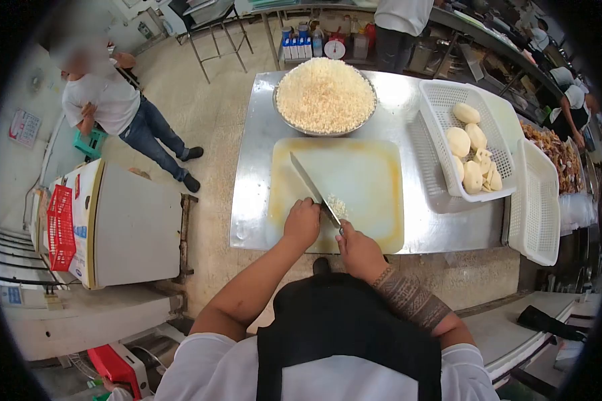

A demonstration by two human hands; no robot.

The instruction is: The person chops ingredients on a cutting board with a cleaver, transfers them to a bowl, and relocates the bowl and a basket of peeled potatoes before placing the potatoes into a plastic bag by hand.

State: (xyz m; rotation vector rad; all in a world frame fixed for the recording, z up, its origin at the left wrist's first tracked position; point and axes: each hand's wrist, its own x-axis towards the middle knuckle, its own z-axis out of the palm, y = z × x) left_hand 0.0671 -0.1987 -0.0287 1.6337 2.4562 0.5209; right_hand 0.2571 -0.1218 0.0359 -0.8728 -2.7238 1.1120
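My right hand point(360, 250) is closed round the handle of a kitchen knife point(305, 175), whose blade slants up and left across a pale cutting board point(374, 180). Against the blade's left side, near the handle, my left hand point(303, 222) rests with its fingers curled; whatever they grip is hidden. A small heap of chopped white bits point(338, 207) lies just right of the blade. Beyond the board stands a metal bowl point(324, 134) heaped with finely diced pale food point(325, 93).
A white basket point(441, 179) with several peeled potatoes point(458, 142) stands on the metal table point(247, 200), to the right. Beside it is another white basket point(535, 214). One person point(104, 100) stands at the left, another point(401, 27) beyond the table. A white appliance point(140, 220) is at left.
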